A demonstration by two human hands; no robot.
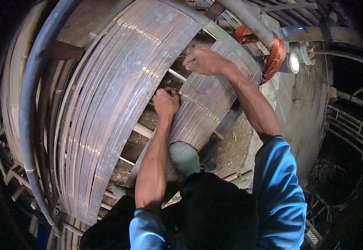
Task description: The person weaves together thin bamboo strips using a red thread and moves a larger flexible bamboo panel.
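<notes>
Two panels of narrow, pale slats bound side by side, probably bamboo, lie in front of me: a long left panel (106,83) and a shorter right panel (202,100). Over the gap between them, my left hand (167,102) is closed at the right panel's left edge. Its fingertips are hidden, and so is anything in them. Farther up, my right hand (206,61) is raised above the far part of the right panel, fingers curled in a pinch. Any thin strand in it is too small to make out.
Light crossbars (143,130) span the gap. A thick dark pole (33,83) curves along the left. At the far right, a bundle of copper-coloured wire (275,58) hangs beside a can with a white end (293,63) and a clear plastic bottle (290,31).
</notes>
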